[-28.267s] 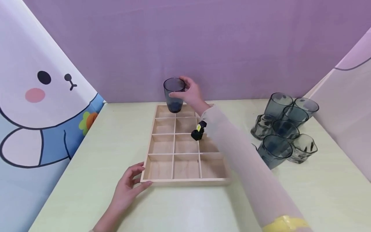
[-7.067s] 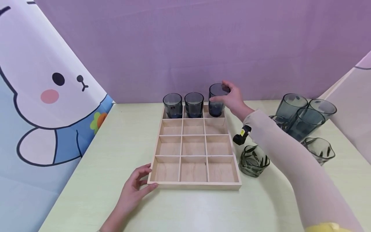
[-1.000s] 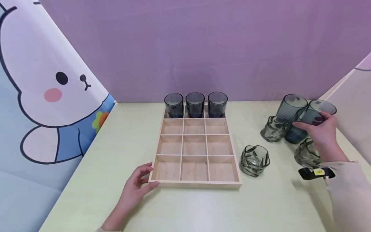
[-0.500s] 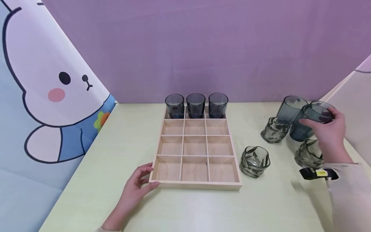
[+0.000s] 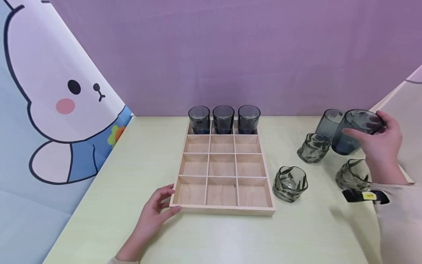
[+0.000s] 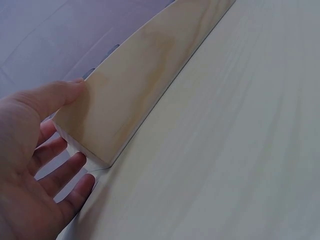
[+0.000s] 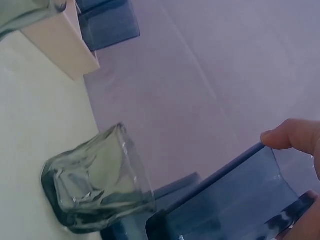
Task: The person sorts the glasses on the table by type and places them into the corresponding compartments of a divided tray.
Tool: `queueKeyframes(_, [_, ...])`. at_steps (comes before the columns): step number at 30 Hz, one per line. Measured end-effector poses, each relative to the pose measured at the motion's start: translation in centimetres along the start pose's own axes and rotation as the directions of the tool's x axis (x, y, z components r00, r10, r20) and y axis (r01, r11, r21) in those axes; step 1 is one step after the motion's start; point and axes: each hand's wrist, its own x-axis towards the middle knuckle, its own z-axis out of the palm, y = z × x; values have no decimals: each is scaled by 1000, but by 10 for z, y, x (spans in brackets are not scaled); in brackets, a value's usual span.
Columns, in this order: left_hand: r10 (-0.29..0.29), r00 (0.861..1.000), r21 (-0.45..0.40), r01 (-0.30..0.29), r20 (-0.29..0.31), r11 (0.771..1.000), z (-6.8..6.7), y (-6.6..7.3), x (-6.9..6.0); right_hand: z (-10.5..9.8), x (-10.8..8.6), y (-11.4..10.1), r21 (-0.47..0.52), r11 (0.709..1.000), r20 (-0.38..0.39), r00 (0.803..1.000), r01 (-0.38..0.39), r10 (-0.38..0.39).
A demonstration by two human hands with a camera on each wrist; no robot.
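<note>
My right hand (image 5: 384,148) grips a tall blue-grey drinking glass (image 5: 346,137) near its rim; the glass tilts and looks raised off the table. In the right wrist view the thumb lies on the rim of this glass (image 7: 225,195). My left hand (image 5: 153,209) holds the near left corner of a wooden compartment tray (image 5: 224,210), thumb on the front face and fingers along the left side (image 6: 82,125). Three similar glasses stand in the tray's back row: left (image 5: 199,123), middle (image 5: 223,123) and right (image 5: 248,123), one per compartment.
Another tall glass (image 5: 328,124) stands behind the held one. Three short crinkled glasses stand right of the tray: one nearest it (image 5: 290,185), one farther back (image 5: 313,148), one beneath my right wrist (image 5: 352,176). A purple cloth wall (image 5: 211,55) closes the back.
Over the last second my right hand has lifted the glass up and rightward. Earlier, the back row filled from left to right. My left hand has stayed at the tray corner.
</note>
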Motion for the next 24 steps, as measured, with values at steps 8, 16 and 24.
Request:
queueKeyframes(8, [2,1000,-1,-2,1,1000,0,0,0,9,-16,-18,102,987,48,991,123,-128])
queueKeyframes(16, [13,1000,1,-13,-1,1000,1,0,0,25,-31,-27,-41,978,142,970,204,-196])
queueKeyframes(24, [3,1000,4,-3,-3,1000,0,1,0,48,-44,-25,-209,938,248,943,278,-224])
